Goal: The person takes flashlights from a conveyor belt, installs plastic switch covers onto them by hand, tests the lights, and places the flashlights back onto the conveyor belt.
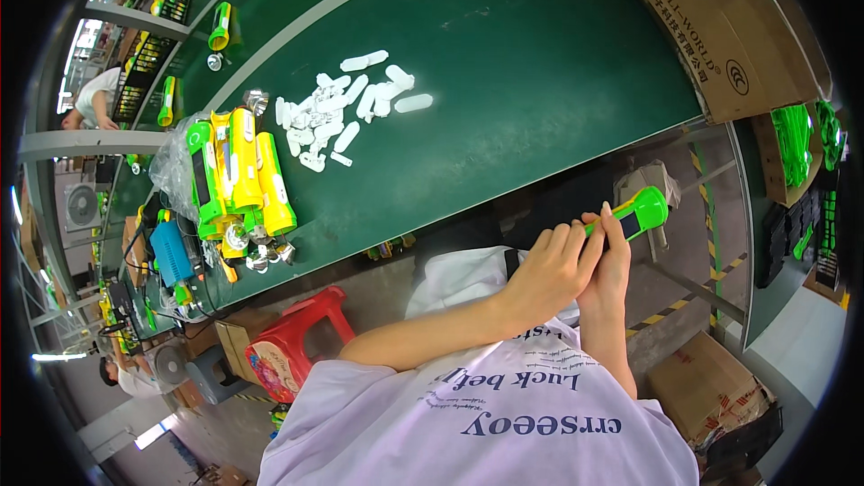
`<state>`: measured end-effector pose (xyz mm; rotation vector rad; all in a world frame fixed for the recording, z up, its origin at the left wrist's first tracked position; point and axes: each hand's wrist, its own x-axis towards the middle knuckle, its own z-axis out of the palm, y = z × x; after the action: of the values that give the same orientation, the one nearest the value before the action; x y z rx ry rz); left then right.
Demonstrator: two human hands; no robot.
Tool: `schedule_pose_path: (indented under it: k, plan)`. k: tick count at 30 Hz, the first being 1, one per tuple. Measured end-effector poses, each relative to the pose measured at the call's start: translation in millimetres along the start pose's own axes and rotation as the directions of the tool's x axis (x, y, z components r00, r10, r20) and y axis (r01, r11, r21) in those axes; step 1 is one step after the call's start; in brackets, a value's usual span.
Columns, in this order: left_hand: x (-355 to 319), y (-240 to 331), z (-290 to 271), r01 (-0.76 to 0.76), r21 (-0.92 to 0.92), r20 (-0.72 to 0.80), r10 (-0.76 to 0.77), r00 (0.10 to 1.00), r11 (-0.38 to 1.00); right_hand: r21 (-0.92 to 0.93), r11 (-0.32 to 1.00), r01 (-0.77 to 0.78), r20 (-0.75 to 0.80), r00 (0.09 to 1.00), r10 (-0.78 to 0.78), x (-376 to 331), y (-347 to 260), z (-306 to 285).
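Observation:
Over my lap, beyond the table's near edge, I hold a green and yellow flashlight [646, 211] with a dark panel on its side. My right hand [613, 263] is closed round its handle, the thumb lying along it. The fingers of my left hand [560, 261] are bent and press in at the handle end, against my right hand. The wide green head points up and to the right, away from my fingers. Both palms and most of the handle are hidden.
The green table [504, 63] bears a heap of small white plastic pieces [324, 112] and a pile of yellow and green flashlight housings [238, 171] with silver reflectors. A cardboard box [720, 27] stands at the far right. A red stool [301, 333] is at lower left.

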<state>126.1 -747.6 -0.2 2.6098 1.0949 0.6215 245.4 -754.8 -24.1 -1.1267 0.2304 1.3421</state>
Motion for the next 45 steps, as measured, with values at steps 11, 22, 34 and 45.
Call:
schedule_pose_path:
  k: [11, 22, 34, 45]
  plan:
    - [-14.2, -12.2, 18.0, 0.021, -0.161, -0.019, -0.025, 1.0, 0.987, 0.047, 0.997, 0.055, -0.021, 0.998, -0.054, 1.2, 7.9, 8.2]
    - [-9.3, -93.1, -74.7, 0.297, -0.277, -0.162, -0.349, 0.923, 0.914, -0.145, 0.976, 0.162, -0.024, 0.986, -0.167, -3.0, -4.0, 2.0]
    - [18.0, -221.7, -90.5, 0.166, 0.194, -0.082, -0.153, 0.985, 0.967, -0.208, 0.977, 0.039, 0.171, 0.985, -0.003, -19.8, -10.1, 12.1]
    - [20.3, -179.9, -95.0, 0.408, -0.098, 0.195, -0.384, 0.902, 0.908, -0.284, 0.959, 0.003, 0.277, 0.958, 0.078, -17.0, -19.7, 14.8]
